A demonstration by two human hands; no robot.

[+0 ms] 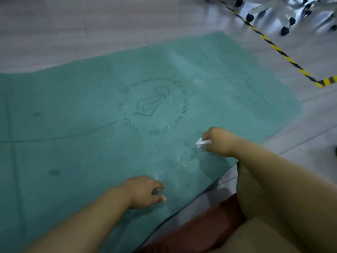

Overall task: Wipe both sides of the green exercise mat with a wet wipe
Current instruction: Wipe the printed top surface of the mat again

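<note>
**Wipe on mat, near edge by the logo**

Mat (76, 110) lies flat on the floor (54, 24), green, printed side up. Landmark = round logo (154, 106) mid-mat: a ring of text w/ a line drawing inside.

Right hand (218, 141) sits below & right of the logo, close to the mat's near edge. It's clenched round a wipe (202, 142), white, bunched up, poking out on the thumb side. Wipe looks down at the mat surface; can't tell for sure if it's pressed on or just above. Forearm runs back across the mat edge toward the camera.

Left hand (144, 191) is further from the logo, straight below it, also near the mat's near edge. Released, grasping nothing: fingers curled loose, tips & thumb touching the mat, palm raised a bit.

Between the two hands, below the logo, the mat has a paler shiny patch w/ wet-looking glints (180, 161). Two dark spots (54, 172) sit well left of the logo. Thin printed lines cross the mat left & right of the logo.

Well beyond the logo to the upper right, yellow-black tape (277, 49) runs on the floor, off the mat. Past the tape: chair bases w/ black castors (284, 31), blurred.

Person's knee & reddish shorts (200, 230) sit off the mat, at its near edge.
</note>
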